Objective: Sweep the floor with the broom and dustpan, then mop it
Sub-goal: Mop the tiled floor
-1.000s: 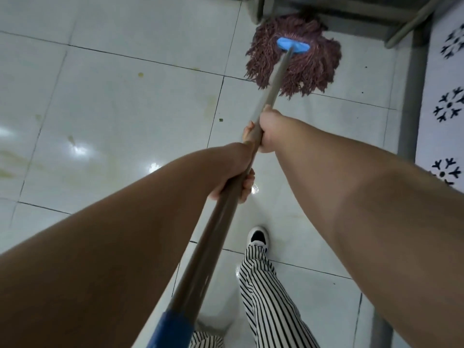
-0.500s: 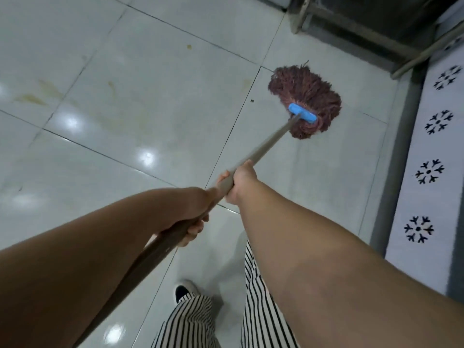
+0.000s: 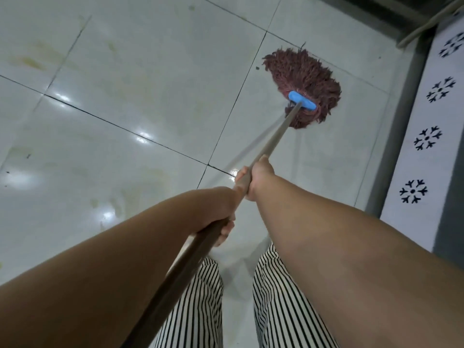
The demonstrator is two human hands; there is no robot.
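With both the left hand (image 3: 221,212) and right hand (image 3: 259,178) gripping the mop handle (image 3: 276,139), mopping is underway; the mop head (image 3: 305,79) should next cross the stained floor (image 3: 120,101).

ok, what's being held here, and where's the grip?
The mop, by its handle: right hand further down the shaft, left hand behind it.

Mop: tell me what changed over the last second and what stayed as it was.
The mop head was drawn back from the metal frame at the top of the view, across the tile toward the person, its strands now trailing away behind the blue clamp. Nothing was taken up or released: the left hand and right hand keep their grip on the handle, right hand further down.
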